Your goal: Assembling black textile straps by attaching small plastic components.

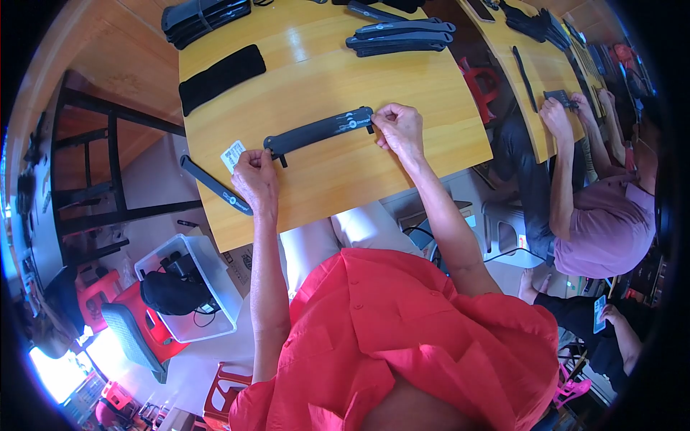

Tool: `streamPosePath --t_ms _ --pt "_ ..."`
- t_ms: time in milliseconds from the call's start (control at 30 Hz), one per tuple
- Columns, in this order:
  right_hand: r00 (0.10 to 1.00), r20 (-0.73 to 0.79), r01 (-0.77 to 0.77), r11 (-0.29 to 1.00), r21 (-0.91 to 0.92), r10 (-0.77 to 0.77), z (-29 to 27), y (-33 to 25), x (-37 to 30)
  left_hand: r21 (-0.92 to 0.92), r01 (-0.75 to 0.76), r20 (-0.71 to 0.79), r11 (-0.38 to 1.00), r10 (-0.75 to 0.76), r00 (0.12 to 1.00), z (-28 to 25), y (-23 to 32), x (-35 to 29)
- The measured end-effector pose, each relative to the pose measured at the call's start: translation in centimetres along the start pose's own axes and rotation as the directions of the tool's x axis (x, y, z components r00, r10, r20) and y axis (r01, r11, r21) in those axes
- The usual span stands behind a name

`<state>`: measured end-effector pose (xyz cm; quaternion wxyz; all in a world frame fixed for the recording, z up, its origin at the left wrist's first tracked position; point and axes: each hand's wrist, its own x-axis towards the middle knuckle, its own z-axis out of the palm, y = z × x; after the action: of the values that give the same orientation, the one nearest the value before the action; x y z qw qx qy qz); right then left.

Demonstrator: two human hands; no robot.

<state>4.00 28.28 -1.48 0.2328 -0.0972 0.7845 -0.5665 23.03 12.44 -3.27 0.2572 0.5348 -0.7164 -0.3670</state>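
A flat dark fabric strap (pixel 316 132) with pale printing lies stretched across the yellow table (pixel 338 188) before me. My left hand (pixel 257 181) pinches its left end, where a small dark tab hangs down. The right end sits between the fingertips of my right hand (pixel 400 133), near another short tab. Beside my left hand is a white printed label (pixel 233 154); I cannot tell whether it is held or just lies there. A second printed strap (pixel 215 185) rests along the table's left edge.
Beyond my hands lie a plain black fabric piece (pixel 223 79), a stack of straps (pixel 400 36) and a dark bundle (pixel 205 20). Left of the table stand a black metal frame (pixel 115 158) and a plastic bin (pixel 228 284). At right, people work at another table (pixel 528 72).
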Motion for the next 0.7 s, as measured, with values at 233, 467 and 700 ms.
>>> streamPosePath --t_ms 233,467,700 --pt "1.0 0.005 0.001 1.0 0.002 -0.001 -0.06 0.05 0.1 0.07 0.022 0.023 0.997 -0.024 0.999 -0.21 0.69 0.06" --pt "1.0 0.01 -0.006 1.0 0.02 0.006 0.02 0.05 0.15 0.083 0.031 0.027 0.996 -0.033 0.999 -0.28 0.78 0.06" --pt "1.0 0.031 -0.001 1.0 0.016 0.0 0.03 0.42 0.44 0.084 0.038 0.025 0.996 -0.04 0.999 -0.19 0.4 0.3"
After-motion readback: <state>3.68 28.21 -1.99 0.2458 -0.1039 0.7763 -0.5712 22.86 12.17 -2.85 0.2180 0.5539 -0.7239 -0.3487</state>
